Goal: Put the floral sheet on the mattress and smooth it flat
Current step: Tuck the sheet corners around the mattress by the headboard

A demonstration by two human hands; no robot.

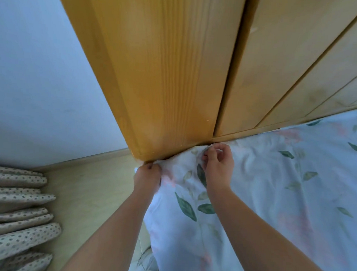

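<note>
The floral sheet (274,180), white with green leaves and pink flowers, covers the mattress across the right half of the view. Its corner is bunched up where the bed meets the wooden headboard post (155,83). My left hand (148,176) grips the sheet's edge at the very corner, just under the post. A little to the right, my right hand (218,162) pinches a fold of the sheet against the headboard's base. The mattress itself is hidden under the fabric. Wrinkles spread out from both hands.
The tall wooden headboard panels (289,68) rise right behind the bed. A white wall (43,78) and pale wood floor (89,193) lie to the left. Dotted curtain folds (16,220) hang at the lower left.
</note>
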